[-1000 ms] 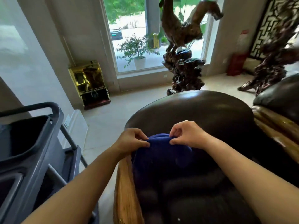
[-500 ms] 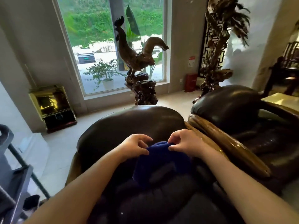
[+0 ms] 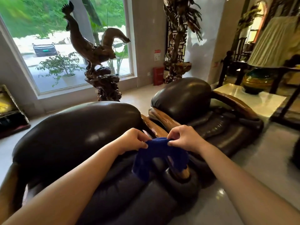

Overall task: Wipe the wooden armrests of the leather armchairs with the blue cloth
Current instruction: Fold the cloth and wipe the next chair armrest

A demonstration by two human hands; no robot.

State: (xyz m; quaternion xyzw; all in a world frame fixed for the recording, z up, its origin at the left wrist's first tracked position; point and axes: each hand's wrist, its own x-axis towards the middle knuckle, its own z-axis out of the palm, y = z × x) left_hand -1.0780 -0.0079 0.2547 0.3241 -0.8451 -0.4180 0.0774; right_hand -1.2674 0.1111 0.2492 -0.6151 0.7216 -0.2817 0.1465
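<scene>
The blue cloth (image 3: 159, 156) hangs draped over the right wooden armrest (image 3: 181, 172) of the near dark leather armchair (image 3: 78, 135). My left hand (image 3: 134, 140) and my right hand (image 3: 182, 138) each pinch the cloth's top edge, close together. The cloth hides most of this armrest; only its polished front end shows below. The same chair's left wooden armrest (image 3: 8, 190) shows at the frame's left edge. A second leather armchair (image 3: 183, 98) stands right behind, its wooden armrests (image 3: 233, 101) curving around it.
A carved wooden rooster statue (image 3: 97, 51) stands on the floor behind the chairs, before a large window. A tall carved root sculpture (image 3: 177, 38) stands by the wall. A pale side table (image 3: 253, 99) with a lamp (image 3: 259, 78) sits at right. Glossy floor lies right of the chairs.
The view has swung right, away from the grey cart and the chair's left armrest. Both hands have carried the blue cloth across the seat to the right armrest.
</scene>
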